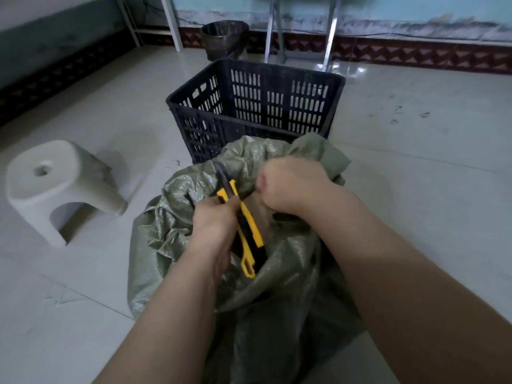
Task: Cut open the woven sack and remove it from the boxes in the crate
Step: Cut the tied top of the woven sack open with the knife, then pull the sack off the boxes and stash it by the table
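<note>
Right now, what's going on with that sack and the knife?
A person is working on a green woven sack on the tiled floor. The left hand holds a yellow utility knife with its blade pointing away, toward the upper folds. The right hand grips a bunch of the sack's fabric just beside the knife. The sack looks open at the top, and something brown shows in the gap. An empty black plastic crate stands just behind, with a white stool off to the left.

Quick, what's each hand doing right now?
Left hand: closed around the yellow box cutter.
Right hand: closed in a fist, gripping the green sack.
</note>
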